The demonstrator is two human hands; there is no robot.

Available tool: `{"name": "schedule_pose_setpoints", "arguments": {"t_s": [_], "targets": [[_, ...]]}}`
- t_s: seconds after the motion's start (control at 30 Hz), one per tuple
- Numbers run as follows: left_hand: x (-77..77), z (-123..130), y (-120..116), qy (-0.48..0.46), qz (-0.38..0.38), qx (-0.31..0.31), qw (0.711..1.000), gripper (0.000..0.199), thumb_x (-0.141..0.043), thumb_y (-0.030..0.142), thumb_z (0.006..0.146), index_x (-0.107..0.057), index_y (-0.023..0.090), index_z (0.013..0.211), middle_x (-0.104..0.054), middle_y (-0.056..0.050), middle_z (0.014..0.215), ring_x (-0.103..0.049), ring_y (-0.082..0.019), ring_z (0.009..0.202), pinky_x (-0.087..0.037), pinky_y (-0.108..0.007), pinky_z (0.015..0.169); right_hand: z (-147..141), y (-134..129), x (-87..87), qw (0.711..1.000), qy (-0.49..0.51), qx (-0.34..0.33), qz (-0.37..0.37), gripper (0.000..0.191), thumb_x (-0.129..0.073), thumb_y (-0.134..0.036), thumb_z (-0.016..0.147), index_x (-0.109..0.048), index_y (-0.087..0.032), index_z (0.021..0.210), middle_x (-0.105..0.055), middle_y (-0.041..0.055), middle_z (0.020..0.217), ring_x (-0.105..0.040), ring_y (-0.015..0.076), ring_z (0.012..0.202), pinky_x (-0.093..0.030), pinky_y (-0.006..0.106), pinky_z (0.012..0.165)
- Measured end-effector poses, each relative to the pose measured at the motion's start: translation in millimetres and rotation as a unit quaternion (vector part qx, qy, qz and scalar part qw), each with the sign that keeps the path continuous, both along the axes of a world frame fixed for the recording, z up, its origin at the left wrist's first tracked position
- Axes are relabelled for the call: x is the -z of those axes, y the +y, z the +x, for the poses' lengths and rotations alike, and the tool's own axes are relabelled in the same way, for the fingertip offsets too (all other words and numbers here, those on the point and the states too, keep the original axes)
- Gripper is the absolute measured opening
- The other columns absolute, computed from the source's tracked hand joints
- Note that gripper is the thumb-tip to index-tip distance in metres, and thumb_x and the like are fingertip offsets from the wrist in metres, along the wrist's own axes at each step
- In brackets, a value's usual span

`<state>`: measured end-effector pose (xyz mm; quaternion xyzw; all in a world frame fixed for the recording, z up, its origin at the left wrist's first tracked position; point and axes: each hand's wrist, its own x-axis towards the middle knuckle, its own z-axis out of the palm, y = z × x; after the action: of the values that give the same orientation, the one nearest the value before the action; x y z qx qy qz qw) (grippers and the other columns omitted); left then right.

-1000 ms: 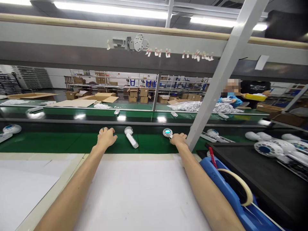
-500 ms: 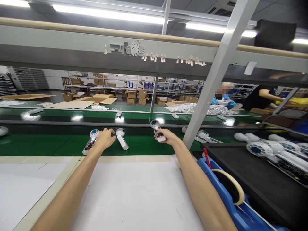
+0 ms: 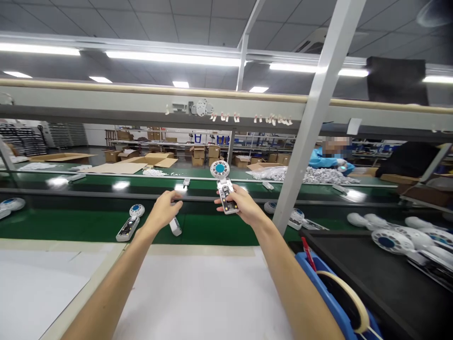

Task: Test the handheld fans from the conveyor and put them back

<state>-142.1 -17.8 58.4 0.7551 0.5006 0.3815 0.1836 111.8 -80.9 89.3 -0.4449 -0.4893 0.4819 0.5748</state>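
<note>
My right hand (image 3: 244, 204) grips a white handheld device (image 3: 223, 182) by its handle, raised above the green conveyor belt (image 3: 208, 226). Its round head has a blue centre ringed by dark slots, and the handle shows bare circuitry. Over on the left, my left hand (image 3: 166, 208) reaches across a second white device (image 3: 175, 226) lying on the belt. The fingers are bent but apart, and they hide that device's head; contact cannot be made out. A similar opened device (image 3: 129, 224) lies on the belt left of my left wrist.
White sheets (image 3: 205, 293) cover the bench before me. At right stand a blue bin (image 3: 323, 293) with a tape roll (image 3: 345, 297) and a black tray (image 3: 354, 264) bearing several devices. A slanted metal post (image 3: 311, 127) rises beyond my right arm. A person in blue (image 3: 320, 158) works across the line.
My right hand has lifted its device and turned the round head and circuitry toward me. My left hand has moved right, over the second device. The view has tilted upward.
</note>
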Motion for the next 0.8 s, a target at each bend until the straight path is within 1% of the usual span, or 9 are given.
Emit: {"name": "schedule_pose_setpoints", "arguments": {"t_s": [0.07, 0.13, 0.2, 0.27, 0.37, 0.47, 0.57, 0.7, 0.8], "targets": [[-15.2, 4, -17, -0.052, 0.023, 0.026, 0.998, 0.035, -0.052, 0.043, 0.091, -0.064, 0.020, 0.114, -0.065, -0.010, 0.122, -0.065, -0.024, 0.112, -0.052, -0.035, 0.095, -14, -17, -9.7, 0.999, -0.038, -0.016, 0.032, 0.051, -0.055, -0.008, 0.074, -0.052, -0.020, 0.123, -0.067, 0.0053, 0.105, -0.074, 0.0227, 0.090, -0.064, 0.032, 0.062], [-29.4, 7, -36, -0.145, 0.031, 0.067, 0.987, 0.046, -0.051, 0.053, 0.092, -0.057, 0.021, 0.126, -0.062, -0.009, 0.127, -0.066, -0.022, 0.107, -0.056, -0.032, 0.086, -29, -34, -13.4, 0.991, -0.112, -0.025, 0.068, 0.059, -0.054, -0.011, 0.079, -0.046, -0.024, 0.136, -0.064, 0.0035, 0.102, -0.071, 0.0211, 0.088, -0.060, 0.029, 0.060], [-41.1, 8, -54, -0.261, 0.024, 0.120, 0.957, 0.057, -0.054, 0.059, 0.091, -0.050, 0.023, 0.136, -0.060, -0.010, 0.130, -0.067, -0.023, 0.105, -0.058, -0.033, 0.080, -45, -48, -12.2, 0.971, -0.211, -0.022, 0.110, 0.061, -0.049, -0.014, 0.084, -0.041, -0.027, 0.143, -0.063, 0.0027, 0.101, -0.066, 0.0197, 0.086, -0.055, 0.029, 0.062], [-49.2, 8, -67, -0.342, 0.033, 0.151, 0.927, 0.057, -0.056, 0.058, 0.091, -0.051, 0.023, 0.137, -0.061, -0.009, 0.129, -0.066, -0.023, 0.106, -0.057, -0.033, 0.082, -61, -60, -8.4, 0.942, -0.299, -0.015, 0.150, 0.061, -0.045, -0.014, 0.087, -0.039, -0.030, 0.145, -0.063, 0.0036, 0.109, -0.063, 0.0199, 0.090, -0.053, 0.033, 0.073], [-53.1, 4, -74, -0.349, 0.116, 0.122, 0.922, 0.042, -0.054, 0.052, 0.095, -0.069, 0.021, 0.119, -0.069, -0.007, 0.119, -0.064, -0.021, 0.105, -0.052, -0.028, 0.086, -80, -71, -2.6, 0.908, -0.379, -0.033, 0.175, 0.063, -0.043, -0.010, 0.087, -0.038, -0.033, 0.145, -0.059, 0.0046, 0.127, -0.059, 0.0211, 0.102, -0.048, 0.036, 0.086], [-49.1, 1, -68, -0.356, 0.175, 0.071, 0.915, 0.041, -0.053, 0.049, 0.096, -0.076, 0.017, 0.084, -0.074, -0.004, 0.085, -0.063, -0.015, 0.074, -0.045, -0.024, 0.064, -90, -75, 0.9, 0.894, -0.411, -0.080, 0.157, 0.063, -0.043, -0.010, 0.088, -0.034, -0.035, 0.145, -0.058, 0.0039, 0.127, -0.058, 0.0198, 0.096, -0.047, 0.034, 0.083], [-43.9, -1, -61, -0.379, 0.192, 0.035, 0.905, 0.050, -0.054, 0.051, 0.096, -0.073, 0.017, 0.065, -0.065, -0.002, 0.058, -0.052, -0.011, 0.049, -0.035, -0.026, 0.049, -95, -74, 4.5, 0.886, -0.427, -0.117, 0.138, 0.061, -0.044, -0.011, 0.089, -0.033, -0.033, 0.144, -0.058, 0.0041, 0.117, -0.054, 0.0182, 0.086, -0.045, 0.032, 0.074], [-46.4, -4, -59, -0.375, 0.179, 0.015, 0.909, 0.055, -0.059, 0.056, 0.093, -0.072, 0.016, 0.058, -0.059, -0.001, 0.049, -0.047, -0.010, 0.043, -0.033, -0.025, 0.046, -99, -69, 13.2, 0.891, -0.410, -0.143, 0.135, 0.057, -0.044, -0.012, 0.090, -0.033, -0.030, 0.143, -0.055, 0.0039, 0.109, -0.049, 0.0169, 0.081, -0.044, 0.032, 0.072], [-53.3, -7, -59, -0.343, 0.139, 0.022, 0.929, 0.056, -0.060, 0.058, 0.092, -0.069, 0.015, 0.057, -0.054, 0.000, 0.047, -0.044, -0.009, 0.042, -0.031, -0.025, 0.045, -100, -63, 19.4, 0.915, -0.341, -0.165, 0.140, 0.060, -0.045, -0.012, 0.090, -0.035, -0.030, 0.146, -0.056, 0.0042, 0.110, -0.050, 0.0172, 0.086, -0.046, 0.033, 0.075]]}}
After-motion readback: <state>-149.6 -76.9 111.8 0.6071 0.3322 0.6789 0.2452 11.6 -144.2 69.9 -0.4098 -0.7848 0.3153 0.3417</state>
